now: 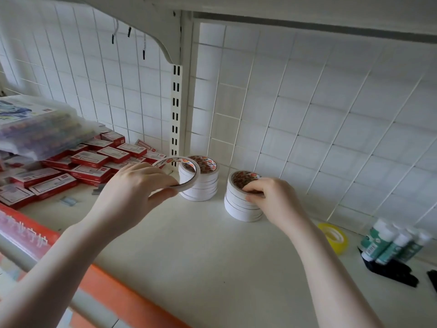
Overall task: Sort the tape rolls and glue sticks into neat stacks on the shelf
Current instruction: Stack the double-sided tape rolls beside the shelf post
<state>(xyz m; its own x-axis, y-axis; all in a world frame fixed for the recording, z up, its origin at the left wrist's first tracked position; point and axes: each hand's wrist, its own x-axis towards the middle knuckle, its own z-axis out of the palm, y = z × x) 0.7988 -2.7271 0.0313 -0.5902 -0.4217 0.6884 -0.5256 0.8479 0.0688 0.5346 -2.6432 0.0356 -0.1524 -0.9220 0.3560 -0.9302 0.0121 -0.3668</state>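
The left hand (132, 185) is pinching a single tape roll (182, 172), tilted, just before the back stack (201, 181); the right hand (267, 197) is gripping the near stack (241, 200) on the shelf (189, 233). Landing off-centre, that roll is likely tipping the column. The glue sticks (392, 242) are waiting, well apart.

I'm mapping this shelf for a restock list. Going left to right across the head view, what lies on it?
Red boxes → left tape stack → right tape stack → yellow tape roll → glue sticks.
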